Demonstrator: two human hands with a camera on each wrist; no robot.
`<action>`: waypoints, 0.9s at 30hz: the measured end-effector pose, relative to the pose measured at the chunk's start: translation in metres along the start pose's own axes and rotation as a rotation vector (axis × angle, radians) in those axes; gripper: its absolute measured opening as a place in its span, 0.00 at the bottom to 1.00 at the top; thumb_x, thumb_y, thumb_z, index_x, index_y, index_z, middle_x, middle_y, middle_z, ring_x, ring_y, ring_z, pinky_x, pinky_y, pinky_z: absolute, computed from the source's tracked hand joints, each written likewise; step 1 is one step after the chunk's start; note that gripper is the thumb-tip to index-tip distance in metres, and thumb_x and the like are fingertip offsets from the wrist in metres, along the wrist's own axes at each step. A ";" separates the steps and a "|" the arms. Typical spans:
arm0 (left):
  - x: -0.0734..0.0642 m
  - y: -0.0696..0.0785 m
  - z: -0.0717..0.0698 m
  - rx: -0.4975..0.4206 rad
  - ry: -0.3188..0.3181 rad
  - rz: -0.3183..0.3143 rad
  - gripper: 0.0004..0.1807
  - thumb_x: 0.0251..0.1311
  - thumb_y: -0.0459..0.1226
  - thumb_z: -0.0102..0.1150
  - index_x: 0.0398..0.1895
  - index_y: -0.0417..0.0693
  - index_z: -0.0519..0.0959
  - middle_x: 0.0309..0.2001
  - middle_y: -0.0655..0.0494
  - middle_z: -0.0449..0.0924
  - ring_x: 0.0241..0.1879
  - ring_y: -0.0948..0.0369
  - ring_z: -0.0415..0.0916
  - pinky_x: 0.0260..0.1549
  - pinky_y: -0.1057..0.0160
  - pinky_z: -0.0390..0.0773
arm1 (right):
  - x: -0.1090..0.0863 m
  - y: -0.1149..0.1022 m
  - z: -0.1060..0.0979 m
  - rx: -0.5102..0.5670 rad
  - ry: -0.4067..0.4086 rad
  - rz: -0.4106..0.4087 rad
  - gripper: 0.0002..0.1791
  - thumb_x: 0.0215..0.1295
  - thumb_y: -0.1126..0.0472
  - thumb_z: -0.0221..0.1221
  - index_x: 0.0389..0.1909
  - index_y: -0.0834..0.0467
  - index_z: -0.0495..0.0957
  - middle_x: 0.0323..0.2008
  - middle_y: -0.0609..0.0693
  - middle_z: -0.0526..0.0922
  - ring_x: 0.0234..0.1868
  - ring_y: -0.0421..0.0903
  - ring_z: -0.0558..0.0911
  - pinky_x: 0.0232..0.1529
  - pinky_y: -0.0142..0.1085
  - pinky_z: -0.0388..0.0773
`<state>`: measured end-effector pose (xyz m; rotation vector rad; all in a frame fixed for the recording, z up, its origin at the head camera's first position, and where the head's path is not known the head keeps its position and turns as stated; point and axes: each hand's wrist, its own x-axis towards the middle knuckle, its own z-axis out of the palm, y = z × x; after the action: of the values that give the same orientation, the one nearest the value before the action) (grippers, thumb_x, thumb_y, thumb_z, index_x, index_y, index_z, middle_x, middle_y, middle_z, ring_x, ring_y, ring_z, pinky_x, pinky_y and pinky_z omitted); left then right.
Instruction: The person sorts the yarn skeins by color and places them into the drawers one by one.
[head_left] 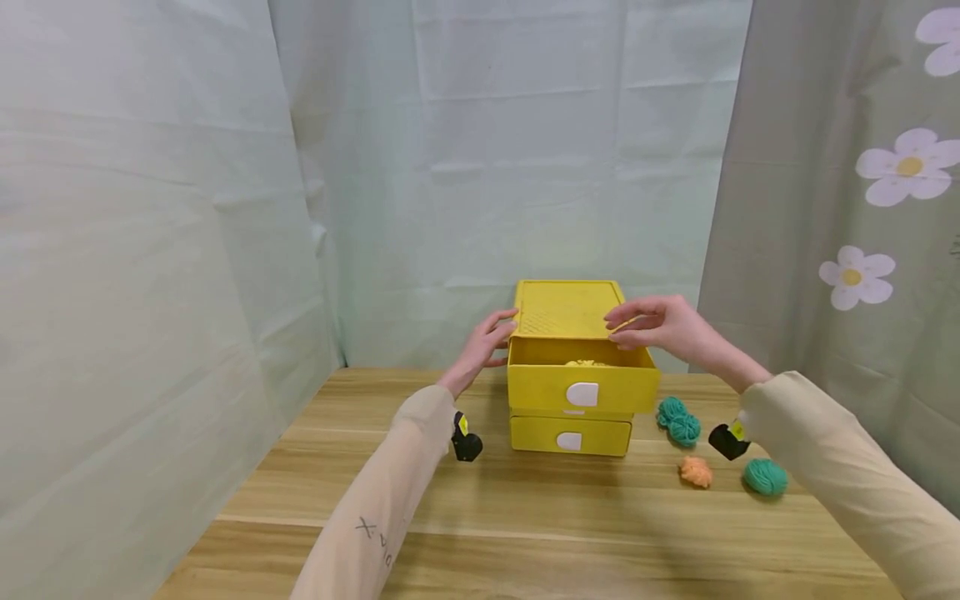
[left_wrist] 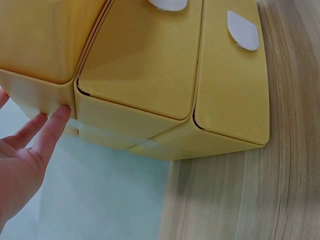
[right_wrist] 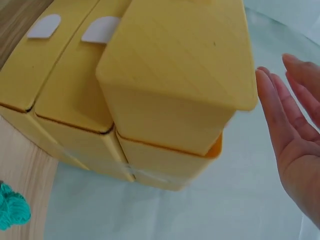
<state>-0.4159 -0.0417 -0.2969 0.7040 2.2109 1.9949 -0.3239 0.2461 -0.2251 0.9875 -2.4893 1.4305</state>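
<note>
A yellow drawer unit (head_left: 568,302) with three stacked drawers stands on the table. Its top drawer (head_left: 540,390) is pulled out, and a bit of yellow yarn (head_left: 585,363) shows inside. My left hand (head_left: 483,346) is at the unit's left side; in the left wrist view its extended fingertips (left_wrist: 62,111) touch the yellow side wall near the top drawer. Over the right rear part of the open drawer hovers my right hand (head_left: 663,327), fingers gently bent and nothing visible between them. The right wrist view shows this hand (right_wrist: 297,150) beside the drawer's upper edge, fingers spread from the thumb.
Right of the unit lie two teal yarn balls (head_left: 684,430) close together, an orange yarn bundle (head_left: 696,472) and another teal ball (head_left: 765,477). The middle and bottom drawers (head_left: 536,437) are closed, with white tabs. A pale curtain (head_left: 517,167) hangs behind the wooden table (head_left: 562,533).
</note>
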 end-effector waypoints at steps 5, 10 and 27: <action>0.002 -0.004 0.000 0.011 0.025 0.009 0.25 0.65 0.46 0.47 0.64 0.52 0.64 0.59 0.45 0.61 0.49 0.46 0.67 0.43 0.48 0.71 | -0.002 -0.003 0.004 0.013 0.034 0.002 0.18 0.58 0.68 0.60 0.47 0.73 0.73 0.41 0.63 0.79 0.36 0.56 0.80 0.37 0.49 0.74; 0.002 -0.005 0.000 0.021 0.038 0.017 0.23 0.65 0.46 0.47 0.63 0.54 0.65 0.58 0.47 0.62 0.48 0.47 0.68 0.42 0.49 0.72 | -0.006 -0.006 0.009 0.050 0.053 0.031 0.18 0.58 0.67 0.59 0.46 0.74 0.73 0.38 0.61 0.80 0.36 0.56 0.80 0.36 0.50 0.74; -0.018 0.023 0.005 0.013 -0.023 -0.003 0.25 0.68 0.40 0.42 0.66 0.44 0.58 0.60 0.40 0.58 0.51 0.43 0.65 0.46 0.47 0.68 | -0.022 -0.013 0.023 0.066 0.046 0.052 0.16 0.56 0.64 0.62 0.42 0.72 0.77 0.34 0.59 0.82 0.34 0.55 0.81 0.35 0.42 0.76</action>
<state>-0.3914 -0.0433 -0.2796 0.7213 2.2127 1.9624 -0.2945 0.2339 -0.2368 0.8960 -2.4675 1.5417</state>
